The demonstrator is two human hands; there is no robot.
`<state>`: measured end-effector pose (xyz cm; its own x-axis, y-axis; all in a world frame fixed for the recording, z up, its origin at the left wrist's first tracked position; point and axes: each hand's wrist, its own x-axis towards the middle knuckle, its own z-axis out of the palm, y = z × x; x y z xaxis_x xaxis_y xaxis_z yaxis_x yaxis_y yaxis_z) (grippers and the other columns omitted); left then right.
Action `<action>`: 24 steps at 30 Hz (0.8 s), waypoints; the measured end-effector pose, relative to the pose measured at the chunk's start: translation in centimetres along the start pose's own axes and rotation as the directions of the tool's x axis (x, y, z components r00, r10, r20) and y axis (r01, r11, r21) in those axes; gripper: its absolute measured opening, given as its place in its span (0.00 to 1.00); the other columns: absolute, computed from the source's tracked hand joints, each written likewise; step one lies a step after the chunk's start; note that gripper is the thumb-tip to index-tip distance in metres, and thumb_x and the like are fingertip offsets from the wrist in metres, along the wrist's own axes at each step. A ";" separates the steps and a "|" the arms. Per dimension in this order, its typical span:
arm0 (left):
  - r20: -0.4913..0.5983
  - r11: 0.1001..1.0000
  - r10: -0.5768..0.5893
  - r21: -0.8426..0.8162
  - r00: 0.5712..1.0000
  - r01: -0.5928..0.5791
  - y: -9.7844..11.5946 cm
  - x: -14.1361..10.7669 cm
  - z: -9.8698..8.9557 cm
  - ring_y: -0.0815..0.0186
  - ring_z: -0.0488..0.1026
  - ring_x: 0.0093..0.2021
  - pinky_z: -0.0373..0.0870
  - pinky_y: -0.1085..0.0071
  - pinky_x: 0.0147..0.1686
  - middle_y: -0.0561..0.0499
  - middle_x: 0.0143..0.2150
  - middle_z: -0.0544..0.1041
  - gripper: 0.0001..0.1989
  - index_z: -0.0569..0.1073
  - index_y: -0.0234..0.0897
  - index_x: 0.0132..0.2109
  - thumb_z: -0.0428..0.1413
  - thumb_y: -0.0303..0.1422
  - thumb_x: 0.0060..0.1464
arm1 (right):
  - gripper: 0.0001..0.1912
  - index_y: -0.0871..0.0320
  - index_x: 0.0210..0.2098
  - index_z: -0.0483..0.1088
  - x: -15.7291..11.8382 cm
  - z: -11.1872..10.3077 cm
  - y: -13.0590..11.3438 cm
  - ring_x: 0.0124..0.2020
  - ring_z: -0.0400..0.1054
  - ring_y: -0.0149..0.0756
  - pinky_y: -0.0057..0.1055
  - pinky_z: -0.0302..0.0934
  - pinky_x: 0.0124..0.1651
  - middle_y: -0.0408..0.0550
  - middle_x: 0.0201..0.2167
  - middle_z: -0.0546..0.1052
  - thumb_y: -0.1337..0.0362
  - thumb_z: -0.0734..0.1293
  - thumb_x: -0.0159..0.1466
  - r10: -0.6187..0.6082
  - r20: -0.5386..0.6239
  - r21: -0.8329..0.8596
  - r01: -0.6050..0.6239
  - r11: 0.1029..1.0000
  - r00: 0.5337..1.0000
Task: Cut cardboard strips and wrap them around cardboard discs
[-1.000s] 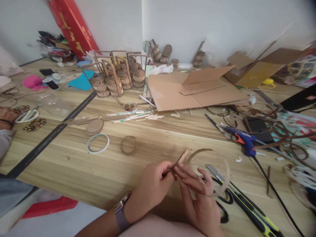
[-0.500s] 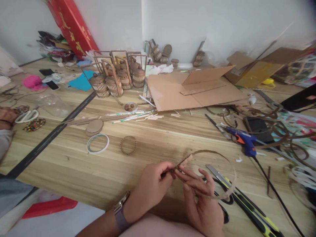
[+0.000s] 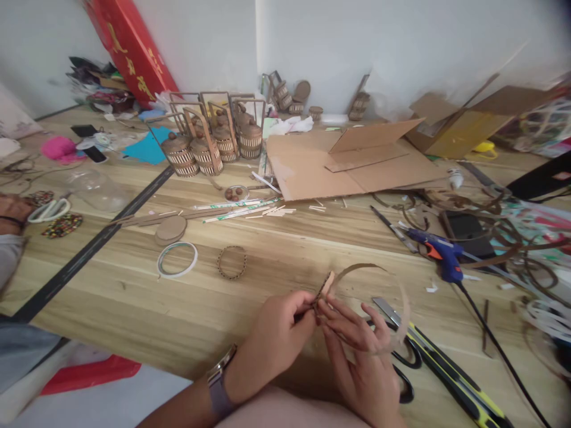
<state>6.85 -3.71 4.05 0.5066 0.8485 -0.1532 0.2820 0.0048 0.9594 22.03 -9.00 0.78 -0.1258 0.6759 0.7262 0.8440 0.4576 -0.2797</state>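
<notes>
In the head view, our left hand (image 3: 283, 330) pinches a corrugated cardboard strip (image 3: 328, 285) and our right hand's (image 3: 360, 351) fingers lie along it; we cannot tell if they grip. The strip loops above the counter (image 3: 285, 252) near a utility knife (image 3: 446, 368).

Matt cardboard strip (image 3: 329, 286), ribbed at its edge; smooth wood-grained tabletop (image 3: 285, 252).

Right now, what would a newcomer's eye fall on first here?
Probably the red panel with gold characters, slanting at the back left. Next, the cluster of lidded baskets with tall handles, left of the flat cardboard. Front and centre, the left hand pinches a curled strip with the right hand against it, and the blue glue gun lies farther right.
</notes>
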 end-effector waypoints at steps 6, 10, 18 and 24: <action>-0.033 0.998 -0.036 0.059 0.999 0.038 -0.4 0.1 0.1 0.67 0.72 0.30 0.62 0.76 0.30 0.52 0.29 0.79 0.09 0.76 0.35 0.33 0.50 0.26 0.54 | 0.09 0.52 0.45 0.67 -0.2 0.0 -0.1 0.41 0.78 0.38 0.41 0.57 0.57 0.45 0.38 0.84 0.70 0.62 0.67 0.029 0.003 -0.019 -0.029 0.999 1.000; -0.029 0.995 -0.022 0.099 0.999 0.024 -0.3 0.1 -0.1 0.67 0.72 0.30 0.62 0.76 0.30 0.52 0.29 0.78 0.09 0.75 0.35 0.33 0.50 0.26 0.54 | 0.08 0.52 0.42 0.66 -0.2 -0.1 0.0 0.41 0.78 0.36 0.39 0.55 0.58 0.44 0.36 0.84 0.71 0.62 0.66 0.026 0.016 0.011 -0.026 1.000 1.000; 0.015 0.998 -0.031 0.049 0.999 0.031 0.1 0.0 0.0 0.65 0.74 0.33 0.64 0.75 0.32 0.50 0.32 0.80 0.10 0.76 0.35 0.35 0.50 0.29 0.57 | 0.08 0.53 0.43 0.67 -0.3 0.2 0.1 0.41 0.78 0.37 0.40 0.58 0.56 0.45 0.37 0.83 0.71 0.63 0.66 0.044 -0.014 0.024 -0.044 0.999 0.999; -0.002 0.998 -0.046 0.030 0.999 0.046 -0.2 0.0 0.1 0.67 0.72 0.30 0.63 0.75 0.30 0.51 0.29 0.78 0.09 0.75 0.35 0.33 0.51 0.29 0.56 | 0.08 0.53 0.43 0.66 -0.3 0.0 0.2 0.41 0.78 0.37 0.41 0.58 0.55 0.44 0.37 0.84 0.70 0.62 0.67 0.029 0.016 0.033 -0.029 0.999 0.999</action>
<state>6.86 -3.74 3.83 0.4918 0.8483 -0.1964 0.3293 0.0276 0.9438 22.22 -9.15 0.56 -0.1101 0.6982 0.7074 0.8295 0.4566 -0.3215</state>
